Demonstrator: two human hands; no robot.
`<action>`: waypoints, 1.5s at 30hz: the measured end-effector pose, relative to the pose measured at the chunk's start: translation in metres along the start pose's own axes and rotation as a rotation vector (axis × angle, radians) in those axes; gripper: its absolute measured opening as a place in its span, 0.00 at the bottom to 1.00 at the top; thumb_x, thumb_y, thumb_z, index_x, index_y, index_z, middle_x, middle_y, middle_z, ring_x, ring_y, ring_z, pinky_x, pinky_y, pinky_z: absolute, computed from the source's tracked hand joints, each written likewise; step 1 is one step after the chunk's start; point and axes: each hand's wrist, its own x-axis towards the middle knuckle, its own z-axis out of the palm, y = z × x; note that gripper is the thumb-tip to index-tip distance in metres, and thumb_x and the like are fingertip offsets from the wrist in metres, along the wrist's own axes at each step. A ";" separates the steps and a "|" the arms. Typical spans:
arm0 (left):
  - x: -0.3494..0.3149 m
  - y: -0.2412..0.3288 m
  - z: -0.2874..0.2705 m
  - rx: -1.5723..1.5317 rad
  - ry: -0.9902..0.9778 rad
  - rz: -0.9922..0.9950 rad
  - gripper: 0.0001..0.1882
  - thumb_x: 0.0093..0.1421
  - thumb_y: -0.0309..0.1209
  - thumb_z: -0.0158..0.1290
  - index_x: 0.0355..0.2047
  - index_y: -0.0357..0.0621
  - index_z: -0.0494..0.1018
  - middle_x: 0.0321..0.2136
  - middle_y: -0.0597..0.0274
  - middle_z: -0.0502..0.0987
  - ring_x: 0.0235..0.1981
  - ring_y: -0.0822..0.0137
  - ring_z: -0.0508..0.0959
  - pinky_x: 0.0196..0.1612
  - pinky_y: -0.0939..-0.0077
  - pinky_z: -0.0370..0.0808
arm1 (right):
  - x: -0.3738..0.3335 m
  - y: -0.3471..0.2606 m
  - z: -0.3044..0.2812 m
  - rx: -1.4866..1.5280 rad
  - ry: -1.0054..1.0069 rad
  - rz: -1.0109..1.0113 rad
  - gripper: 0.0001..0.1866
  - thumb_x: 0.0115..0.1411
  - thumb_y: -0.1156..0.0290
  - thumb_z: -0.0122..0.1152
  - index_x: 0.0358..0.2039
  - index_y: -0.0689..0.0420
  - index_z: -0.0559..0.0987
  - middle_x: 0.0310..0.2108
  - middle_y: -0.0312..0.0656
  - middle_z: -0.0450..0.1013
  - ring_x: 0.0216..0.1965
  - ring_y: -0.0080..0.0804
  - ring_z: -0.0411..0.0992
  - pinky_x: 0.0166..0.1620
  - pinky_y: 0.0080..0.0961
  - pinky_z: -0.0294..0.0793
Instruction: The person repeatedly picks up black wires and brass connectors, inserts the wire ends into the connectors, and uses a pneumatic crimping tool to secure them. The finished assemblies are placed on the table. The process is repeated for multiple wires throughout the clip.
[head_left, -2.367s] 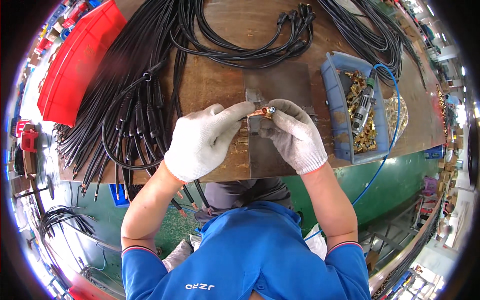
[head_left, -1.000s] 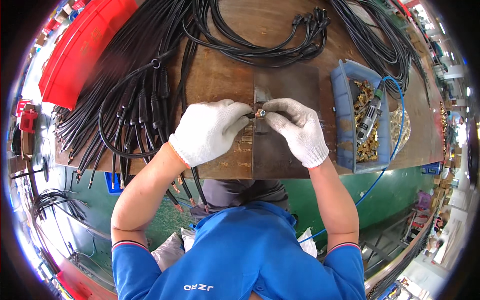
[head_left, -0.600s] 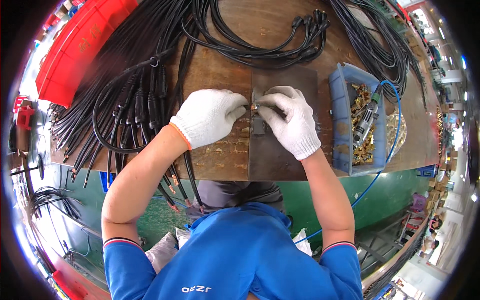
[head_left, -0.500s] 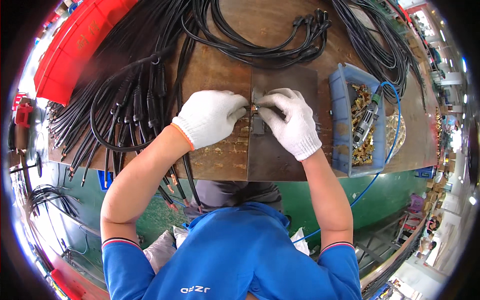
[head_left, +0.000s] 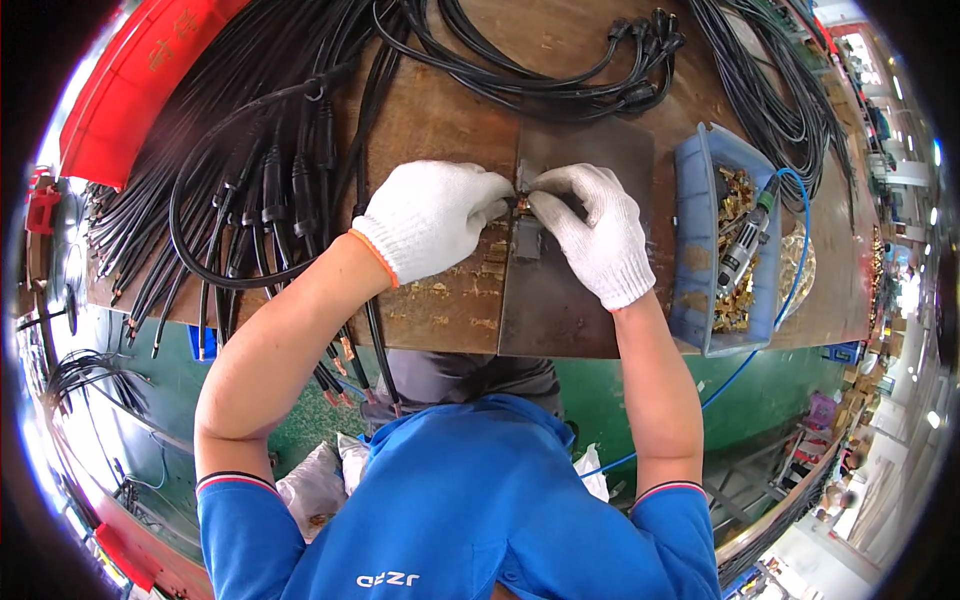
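Observation:
Both my hands, in white knit gloves, meet over the seam beside a dark flat plate (head_left: pixel 575 310) on the bench. Thumb and fingers of my left hand (head_left: pixel 430 220) are pinched together at a small brass-coloured metal piece (head_left: pixel 522 206). From the other side my right hand (head_left: pixel 600 235) pinches at the same piece, its fingertips nearly touching the left ones. Fingers hide most of the piece, so its exact kind does not show. A small grey block (head_left: pixel 528 243) lies on the plate just below the fingertips.
To the right stands a blue bin (head_left: pixel 692 250) of brass-coloured parts, with an air tool (head_left: pixel 742 250) on a blue hose lying across it. Black cables (head_left: pixel 240 170) cover the bench's left; coiled cables (head_left: pixel 560 85) lie at the back. A red crate (head_left: pixel 120 95) stands far left.
The whole view has shifted slightly, the bench moving a little right and up in it. Both hands stay pinched together at the same spot by the plate's seam.

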 end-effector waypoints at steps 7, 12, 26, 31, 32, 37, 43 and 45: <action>0.002 0.001 0.001 -0.026 -0.007 -0.006 0.12 0.67 0.31 0.58 0.49 0.45 0.84 0.39 0.46 0.85 0.43 0.42 0.84 0.46 0.52 0.81 | 0.000 -0.001 -0.001 -0.008 0.005 -0.006 0.07 0.60 0.66 0.72 0.38 0.52 0.88 0.40 0.42 0.85 0.45 0.48 0.80 0.50 0.42 0.79; 0.002 0.002 0.002 -0.042 -0.041 -0.051 0.13 0.67 0.32 0.58 0.49 0.45 0.84 0.39 0.44 0.85 0.44 0.40 0.84 0.48 0.49 0.81 | -0.001 -0.002 0.001 -0.008 0.021 0.006 0.08 0.61 0.65 0.72 0.39 0.52 0.89 0.40 0.42 0.85 0.46 0.48 0.80 0.51 0.42 0.79; 0.004 0.005 -0.001 0.017 -0.061 -0.058 0.13 0.70 0.36 0.55 0.48 0.46 0.84 0.41 0.45 0.85 0.46 0.40 0.83 0.50 0.48 0.79 | -0.011 -0.013 -0.020 -0.025 -0.020 -0.008 0.11 0.65 0.62 0.69 0.42 0.54 0.88 0.42 0.48 0.84 0.48 0.52 0.80 0.54 0.43 0.79; 0.002 0.002 0.003 -0.014 -0.049 -0.090 0.13 0.70 0.36 0.55 0.48 0.47 0.84 0.41 0.47 0.85 0.46 0.41 0.83 0.49 0.49 0.79 | -0.047 0.038 -0.114 -0.419 0.482 0.210 0.23 0.66 0.52 0.69 0.54 0.54 0.85 0.52 0.50 0.82 0.57 0.54 0.78 0.62 0.50 0.75; 0.002 0.003 0.005 -0.002 -0.046 -0.078 0.13 0.70 0.36 0.55 0.48 0.47 0.84 0.41 0.47 0.85 0.46 0.41 0.83 0.49 0.49 0.79 | -0.055 0.054 -0.135 -0.702 0.482 0.327 0.32 0.64 0.48 0.70 0.63 0.53 0.79 0.58 0.54 0.79 0.60 0.57 0.75 0.64 0.53 0.73; 0.004 0.004 0.003 0.011 -0.065 -0.077 0.13 0.69 0.37 0.55 0.47 0.47 0.84 0.40 0.47 0.85 0.45 0.41 0.83 0.48 0.48 0.79 | -0.079 0.103 -0.160 -0.609 0.315 0.675 0.41 0.62 0.50 0.70 0.72 0.49 0.68 0.58 0.59 0.79 0.58 0.58 0.78 0.61 0.49 0.75; -0.001 0.004 0.001 0.026 -0.020 -0.054 0.13 0.69 0.37 0.56 0.48 0.47 0.84 0.40 0.47 0.85 0.44 0.41 0.84 0.48 0.49 0.80 | -0.076 0.122 -0.160 0.104 0.437 0.665 0.36 0.59 0.70 0.73 0.67 0.58 0.70 0.34 0.37 0.76 0.22 0.26 0.72 0.25 0.29 0.76; 0.000 0.005 0.003 0.031 -0.011 -0.051 0.14 0.69 0.37 0.56 0.49 0.47 0.84 0.40 0.47 0.85 0.45 0.42 0.84 0.49 0.50 0.80 | -0.075 0.105 -0.167 0.331 0.602 0.618 0.20 0.62 0.68 0.70 0.53 0.58 0.76 0.30 0.33 0.72 0.19 0.18 0.67 0.18 0.19 0.65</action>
